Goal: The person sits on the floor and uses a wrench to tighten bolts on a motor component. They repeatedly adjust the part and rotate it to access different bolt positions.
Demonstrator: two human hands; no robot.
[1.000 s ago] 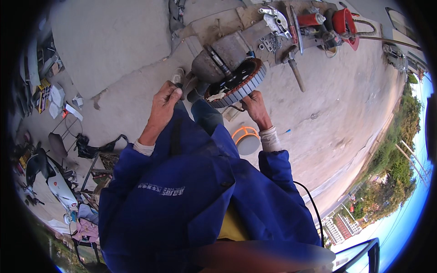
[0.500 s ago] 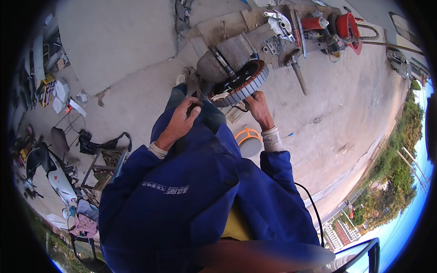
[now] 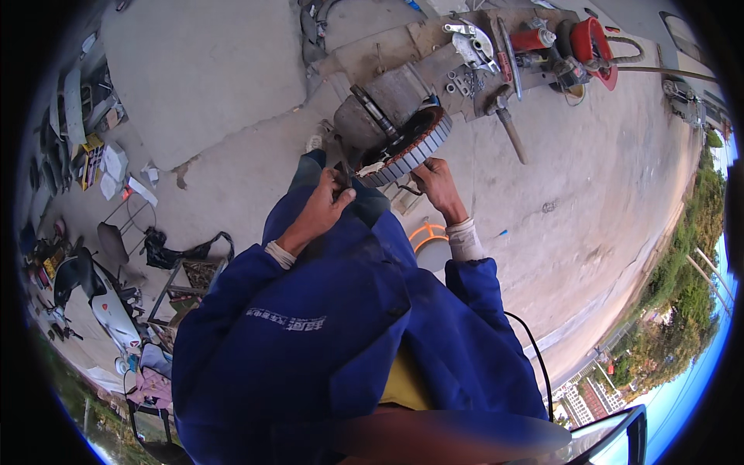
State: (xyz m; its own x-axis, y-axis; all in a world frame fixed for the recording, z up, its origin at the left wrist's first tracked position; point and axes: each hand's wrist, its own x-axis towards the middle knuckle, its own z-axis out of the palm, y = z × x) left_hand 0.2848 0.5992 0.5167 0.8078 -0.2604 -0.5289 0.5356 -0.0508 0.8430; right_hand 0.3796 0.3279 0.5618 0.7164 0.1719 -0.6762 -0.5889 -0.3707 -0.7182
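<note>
Right up close, below the lens, one blue jacket (image 3: 294,333) fills the foreground, and two bare hands reach out of its sleeves. The left hand (image 3: 318,209) is curled narrow around one slim dark tool (image 3: 342,152), knuckles beside the wheel's near left edge. Over on the other side, the right hand (image 3: 440,190) has its fingers tucked at the lower rim; they're partly hidden, so how tightly they close, I cannot tell. And there's the centrepiece: one ring-shaped stator (image 3: 420,147), tilted, just ahead of both hands, copper windings running inside its grey teeth, one metal shaft (image 3: 373,109) rising out of the middle. Just below the right hand, one round grey seat with an orange frame (image 3: 432,246). Behind the stator sits one rounded grey metal block (image 3: 364,124), and there's the desk (image 3: 349,58), low and worn, stretching away to the right. Count them along it: one hammer (image 3: 509,130), its handle jutting past the edge, one silver plate-like part (image 3: 474,48), one red can (image 3: 533,39), one red bowl-like piece (image 3: 593,43), plus a scatter of small metal rings (image 3: 462,82), too small to count surely. Farther off to the left, one white scooter (image 3: 114,319); far right, green trees (image 3: 659,333) under blue sky.
</note>
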